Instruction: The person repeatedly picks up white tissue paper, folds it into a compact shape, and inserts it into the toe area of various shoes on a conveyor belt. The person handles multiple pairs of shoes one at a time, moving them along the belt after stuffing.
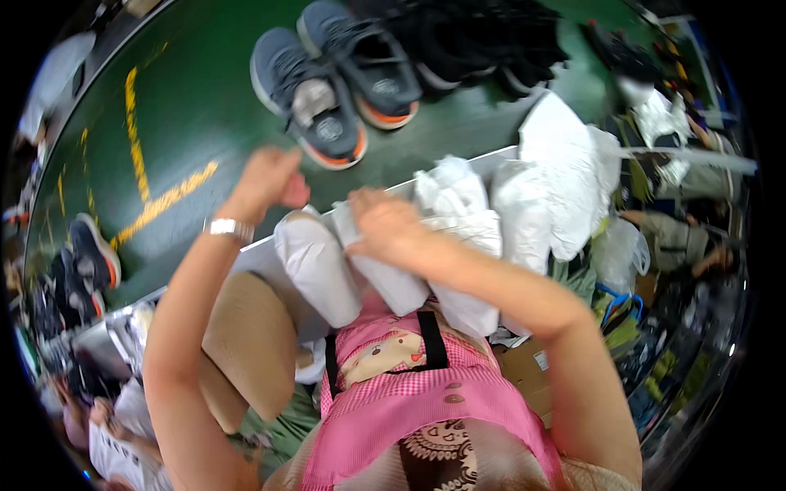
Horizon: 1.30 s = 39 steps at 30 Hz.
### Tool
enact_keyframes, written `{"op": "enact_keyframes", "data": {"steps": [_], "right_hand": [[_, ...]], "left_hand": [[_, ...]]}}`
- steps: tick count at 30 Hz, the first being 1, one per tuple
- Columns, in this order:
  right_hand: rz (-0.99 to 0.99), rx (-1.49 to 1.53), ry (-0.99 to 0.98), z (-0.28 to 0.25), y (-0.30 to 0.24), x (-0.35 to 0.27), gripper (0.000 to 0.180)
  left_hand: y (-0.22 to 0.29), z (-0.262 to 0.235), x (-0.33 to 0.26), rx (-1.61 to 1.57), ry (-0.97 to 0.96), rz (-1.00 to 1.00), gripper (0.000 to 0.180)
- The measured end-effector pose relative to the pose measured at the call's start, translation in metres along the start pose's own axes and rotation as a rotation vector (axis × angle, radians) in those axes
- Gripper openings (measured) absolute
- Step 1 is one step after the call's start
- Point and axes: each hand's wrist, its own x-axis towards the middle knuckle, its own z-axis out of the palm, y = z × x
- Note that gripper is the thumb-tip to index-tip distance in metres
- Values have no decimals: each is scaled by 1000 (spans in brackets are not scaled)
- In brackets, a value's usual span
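Note:
My left hand (272, 182) hovers over the edge of the green surface, just short of a grey shoe (323, 106). Its fingers look curled but are smeared by motion, so whether they hold anything is unclear. My right hand (381, 219) has its fingers closed over the upper end of a white paper roll (395, 286). To the left of that roll leans another white paper roll (315, 266), and more white paper bundles (458, 213) stand on its right. A second grey shoe (368, 61) with an orange heel lies beside the first, which has a pale wad inside.
Black shoes (467, 41) crowd the far side of the green surface (188, 106). A dark shoe (94, 250) sits at the left. Large white bags (565, 164) rise at the right, near a cardboard box (524, 372). Other people sit at both sides.

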Motion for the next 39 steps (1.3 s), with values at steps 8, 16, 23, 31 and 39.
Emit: {"op": "enact_keyframes", "data": {"steps": [8,16,23,31,39], "right_hand": [[201,38,52,33,-25,-3,67],[18,553,-121,-9,-9,-10,55],[34,1313,340,-74,18,-48,43],[35,352,1181,-82,122,-123,28],[424,-9,714,56,313,-219,44]], "left_hand": [[-37,41,-15,283,-645,-73,25],[-34,44,14,197,-627,-69,33],[29,34,-27,-345,-685,60,72],[53,82,-73,-349,-385,46,33],[37,171,-170,-923,-245,26,48]]}}
